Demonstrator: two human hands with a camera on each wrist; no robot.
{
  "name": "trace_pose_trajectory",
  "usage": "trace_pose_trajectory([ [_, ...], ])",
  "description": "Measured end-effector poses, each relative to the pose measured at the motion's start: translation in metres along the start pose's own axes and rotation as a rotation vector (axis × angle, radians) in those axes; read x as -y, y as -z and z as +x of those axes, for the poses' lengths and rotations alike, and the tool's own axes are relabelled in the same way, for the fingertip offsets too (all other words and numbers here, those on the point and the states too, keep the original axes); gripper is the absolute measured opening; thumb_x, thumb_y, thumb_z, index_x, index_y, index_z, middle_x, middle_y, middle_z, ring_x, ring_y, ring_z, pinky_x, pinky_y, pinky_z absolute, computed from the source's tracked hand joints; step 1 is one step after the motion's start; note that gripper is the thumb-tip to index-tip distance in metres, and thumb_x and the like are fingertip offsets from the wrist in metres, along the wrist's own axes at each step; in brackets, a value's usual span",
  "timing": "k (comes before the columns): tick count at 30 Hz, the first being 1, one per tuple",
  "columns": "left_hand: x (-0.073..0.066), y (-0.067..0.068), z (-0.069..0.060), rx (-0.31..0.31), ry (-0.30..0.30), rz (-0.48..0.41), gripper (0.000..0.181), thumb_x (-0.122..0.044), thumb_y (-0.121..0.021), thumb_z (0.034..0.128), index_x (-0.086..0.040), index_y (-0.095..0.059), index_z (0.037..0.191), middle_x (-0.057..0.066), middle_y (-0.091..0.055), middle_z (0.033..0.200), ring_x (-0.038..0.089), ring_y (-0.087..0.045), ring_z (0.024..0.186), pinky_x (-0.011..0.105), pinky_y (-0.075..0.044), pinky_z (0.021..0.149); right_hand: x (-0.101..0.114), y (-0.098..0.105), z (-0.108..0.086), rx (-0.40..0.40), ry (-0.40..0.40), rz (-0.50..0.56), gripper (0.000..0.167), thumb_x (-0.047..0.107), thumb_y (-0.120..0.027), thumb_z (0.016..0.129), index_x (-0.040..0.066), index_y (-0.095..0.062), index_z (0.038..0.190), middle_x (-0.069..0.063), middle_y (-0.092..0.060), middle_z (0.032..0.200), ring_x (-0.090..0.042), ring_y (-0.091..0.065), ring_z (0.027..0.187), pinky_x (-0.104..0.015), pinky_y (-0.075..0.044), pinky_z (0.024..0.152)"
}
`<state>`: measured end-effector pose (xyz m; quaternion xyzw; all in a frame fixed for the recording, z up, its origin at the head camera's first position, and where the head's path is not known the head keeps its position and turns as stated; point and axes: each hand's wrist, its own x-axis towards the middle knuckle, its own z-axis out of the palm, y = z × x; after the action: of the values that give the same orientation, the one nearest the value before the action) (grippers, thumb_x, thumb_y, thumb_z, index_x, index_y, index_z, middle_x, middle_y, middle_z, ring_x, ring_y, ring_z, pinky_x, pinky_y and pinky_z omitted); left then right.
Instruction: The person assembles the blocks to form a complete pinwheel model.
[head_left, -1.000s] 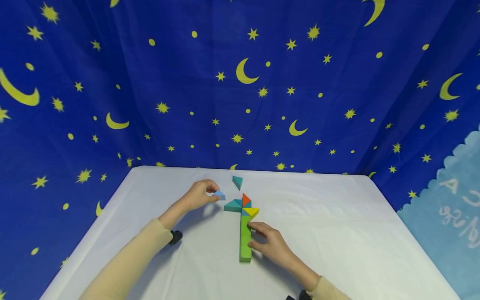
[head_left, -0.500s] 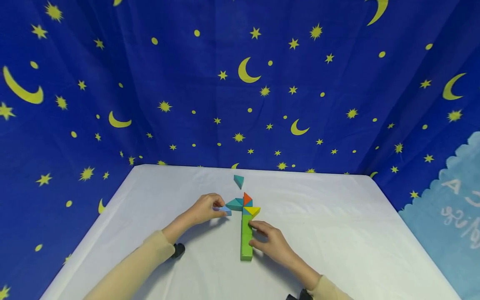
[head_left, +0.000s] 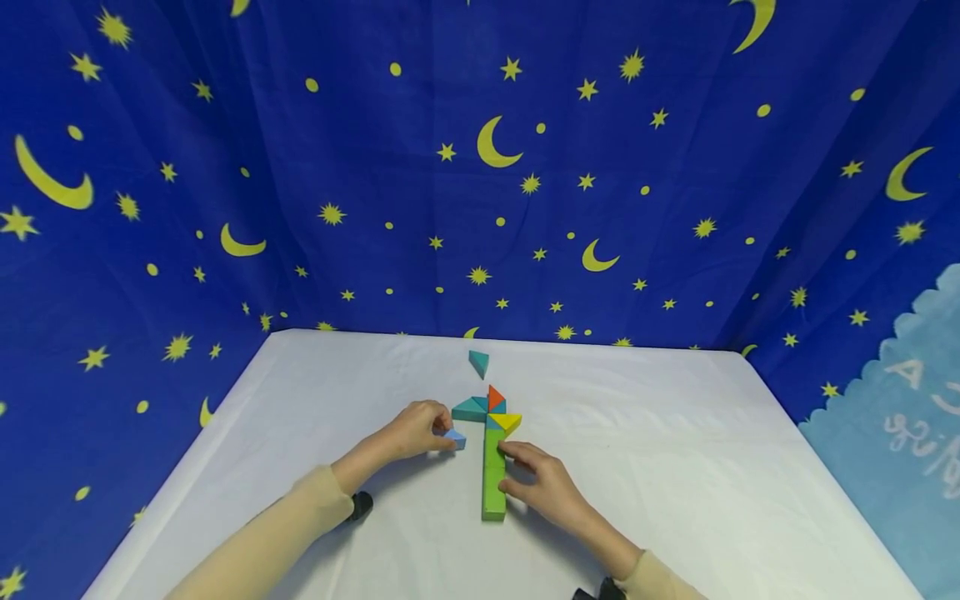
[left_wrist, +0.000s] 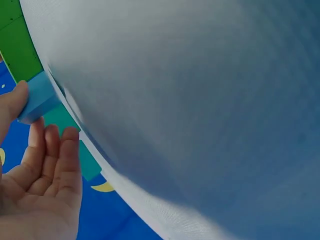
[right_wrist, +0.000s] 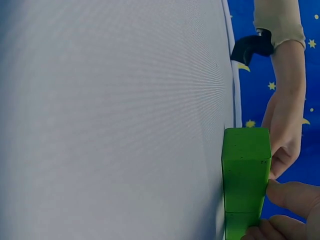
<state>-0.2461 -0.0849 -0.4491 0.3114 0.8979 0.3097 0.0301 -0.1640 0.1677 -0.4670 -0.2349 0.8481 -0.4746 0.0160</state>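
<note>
My left hand (head_left: 415, 429) pinches a light blue triangular block (head_left: 457, 439) between thumb and fingers, left of a row of green blocks (head_left: 493, 483). In the left wrist view this blue block (left_wrist: 41, 97) shows close to the thumb. My right hand (head_left: 546, 487) touches the right side of the green row with its thumb and a finger, fingers relaxed. In the right wrist view, the thumb lies against the green blocks (right_wrist: 246, 170). At the row's far end sit a yellow triangular block (head_left: 509, 422), a red triangular block (head_left: 495, 397) and teal triangular blocks (head_left: 468, 410), with blue pieces between.
A separate teal triangular block (head_left: 479, 362) lies beyond the arrangement. White cloth (head_left: 637, 450) covers the table. A blue curtain (head_left: 420, 192) with stars and moons hangs at the back and sides, and a light blue lettered panel (head_left: 900, 408) is at the right.
My left hand has moved nearer to me and slightly right with the light blue block, from beside the teal blocks to beside the green row. The right hand stays against the green blocks.
</note>
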Motion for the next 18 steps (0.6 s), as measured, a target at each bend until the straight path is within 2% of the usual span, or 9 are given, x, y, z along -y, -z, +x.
trace_pose_trajectory([
  [8,-0.001,-0.002,0.000,0.002,0.033,0.034,0.025,-0.021,-0.084,0.0709,-0.008,-0.064,0.078,-0.005,-0.055,0.074,0.009,-0.050,0.069,0.025,-0.044,0.061,0.000,0.000,0.001,0.000,-0.005,-0.020,0.052,0.013,-0.072,0.084,-0.004,-0.053,0.130,-0.016,-0.054,0.130,-0.031,-0.055,0.114,-0.037,-0.046,0.094],
  [18,-0.002,0.011,-0.009,0.013,0.124,-0.041,0.024,-0.028,-0.081,0.0744,-0.010,-0.067,0.082,-0.005,-0.060,0.077,0.009,-0.053,0.073,0.029,-0.047,0.067,-0.002,-0.002,0.001,-0.003,0.002,-0.036,0.051,0.011,-0.072,0.084,-0.004,-0.053,0.129,-0.015,-0.055,0.128,-0.029,-0.057,0.111,-0.035,-0.047,0.093],
])
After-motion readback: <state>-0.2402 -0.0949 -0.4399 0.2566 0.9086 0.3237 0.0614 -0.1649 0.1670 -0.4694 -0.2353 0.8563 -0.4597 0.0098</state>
